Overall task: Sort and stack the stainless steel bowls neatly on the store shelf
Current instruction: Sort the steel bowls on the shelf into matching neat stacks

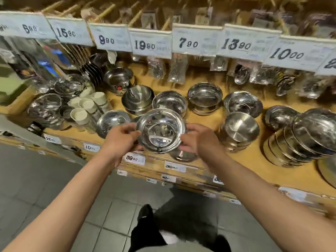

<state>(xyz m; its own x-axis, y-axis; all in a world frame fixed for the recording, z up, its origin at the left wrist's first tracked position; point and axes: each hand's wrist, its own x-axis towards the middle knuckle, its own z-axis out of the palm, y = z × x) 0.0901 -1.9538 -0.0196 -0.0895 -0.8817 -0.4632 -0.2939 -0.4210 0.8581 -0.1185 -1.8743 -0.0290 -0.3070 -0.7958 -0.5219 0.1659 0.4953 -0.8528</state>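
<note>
1. A shallow, round, shiny stainless steel bowl (161, 130) with a wide flat rim is held up over the front edge of the light wooden store shelf (241, 160), tilted so that its empty inside faces the camera.
2. The left hand (121, 138) pinches the bowl's left rim, fingers curled round the edge.
3. The right hand (197, 139) grips the right rim, thumb on the front and fingers behind.
4. Just below the held bowl another small steel bowl (183, 154) sits at the shelf edge, partly hidden.
5. Behind it stand a mirror-bright empty steel bowl (170, 102) and a stack of straight-sided steel dishes (205, 98), the top one empty.
6. To the right, a stack of brushed steel bowls (239, 130) leans sideways, and a long row of nested steel bowls (300, 140) lies on its side.
7. To the left, white paper-lined cups (87, 108) stand grouped, nothing visible in them.
8. White price cards (151, 43) hang along the rail above.
</note>
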